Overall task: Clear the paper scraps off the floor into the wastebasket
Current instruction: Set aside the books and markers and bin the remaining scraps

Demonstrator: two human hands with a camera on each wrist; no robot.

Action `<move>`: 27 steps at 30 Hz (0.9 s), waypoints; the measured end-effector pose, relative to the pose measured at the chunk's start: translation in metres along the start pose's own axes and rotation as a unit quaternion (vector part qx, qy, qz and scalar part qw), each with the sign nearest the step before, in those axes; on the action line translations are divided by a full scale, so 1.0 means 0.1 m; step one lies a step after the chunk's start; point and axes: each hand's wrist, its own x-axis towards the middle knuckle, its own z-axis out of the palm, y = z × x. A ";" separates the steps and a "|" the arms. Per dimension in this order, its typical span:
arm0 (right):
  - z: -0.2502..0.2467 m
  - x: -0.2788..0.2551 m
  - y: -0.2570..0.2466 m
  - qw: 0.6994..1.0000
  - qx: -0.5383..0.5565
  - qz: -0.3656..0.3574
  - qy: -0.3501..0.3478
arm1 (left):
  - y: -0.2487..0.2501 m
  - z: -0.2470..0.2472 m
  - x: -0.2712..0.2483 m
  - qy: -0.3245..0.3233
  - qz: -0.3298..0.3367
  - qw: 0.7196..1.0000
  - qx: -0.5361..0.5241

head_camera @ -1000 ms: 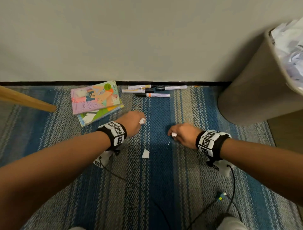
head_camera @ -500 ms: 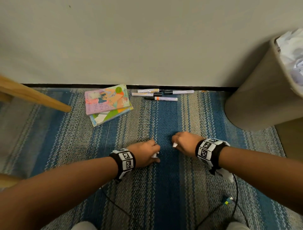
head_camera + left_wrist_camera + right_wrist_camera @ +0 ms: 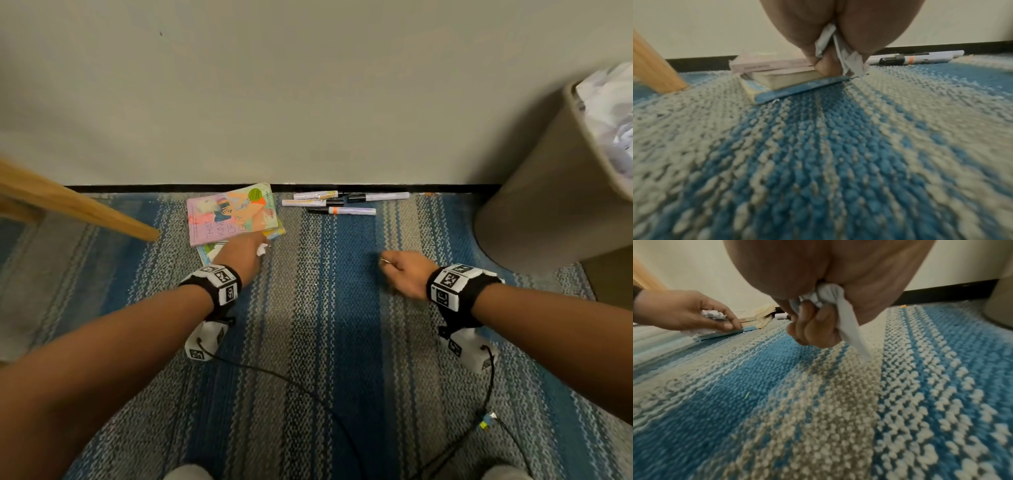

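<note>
My left hand [image 3: 262, 246] reaches over the lower edge of the stacked books [image 3: 233, 219] and grips crumpled white paper scraps [image 3: 261, 250]. The left wrist view shows these scraps [image 3: 849, 60] pinched between curled fingers [image 3: 827, 66] just above the lower book's blue cover. My right hand [image 3: 386, 263] is a fist low over the blue stripe of the rug. In the right wrist view it grips a wad of white paper [image 3: 826, 294] with a strip hanging down. The tan wastebasket [image 3: 548, 205] stands at the right, holding crumpled paper [image 3: 613, 113].
Several markers [image 3: 342, 202] lie along the black baseboard. A wooden furniture leg [image 3: 85, 209] slants in from the left. Cables from the wrist cameras trail over the striped rug [image 3: 325, 342] near my knees. A tiny white fleck [image 3: 775, 101] sits by the book's corner.
My left hand took the loose scrap off the rug, then moved up and left to the books. My right hand stayed closed on its paper and shifted slightly right.
</note>
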 end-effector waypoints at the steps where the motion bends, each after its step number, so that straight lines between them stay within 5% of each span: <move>1: -0.01 -0.01 0.00 1.000 -0.002 0.001 -0.002 | -0.01 -0.01 0.02 -0.001 0.004 1.000 0.007; 18: -0.02 -0.13 0.02 0.999 0.026 -0.008 -0.020 | 0.28 0.11 0.19 -0.058 -0.002 0.973 0.224; 23: -0.27 -0.11 -0.06 0.998 0.046 -0.022 0.034 | 0.55 -0.06 0.25 -0.063 -0.027 0.984 0.162; 27: -0.87 -0.19 -0.35 0.986 0.079 -0.051 0.139 | 1.28 -0.48 0.37 0.055 0.050 0.997 0.016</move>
